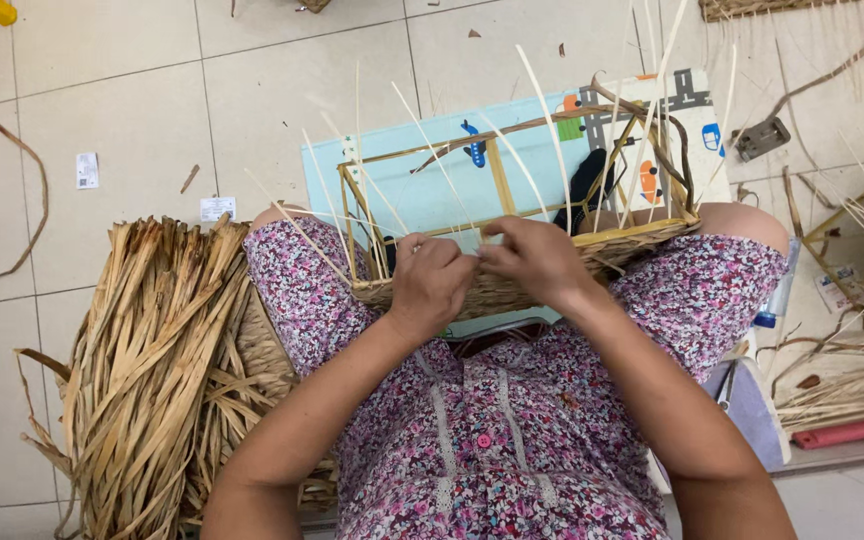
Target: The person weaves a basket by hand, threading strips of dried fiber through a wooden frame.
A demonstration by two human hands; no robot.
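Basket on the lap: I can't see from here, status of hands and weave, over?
Left hand and right hand both pinching strands at the basket near rim. Weave partway up, thin stakes standing free. Dried strip pile at left, nothing blocking.

We've got one view only, head-mounted, looking almost straight down over the chest and lap. It sits close: our forearms come in from the bottom edge, both hands land mid-frame. Tiled floor (132, 90) fills the top and left, so the top is forward. No second view to overlap.
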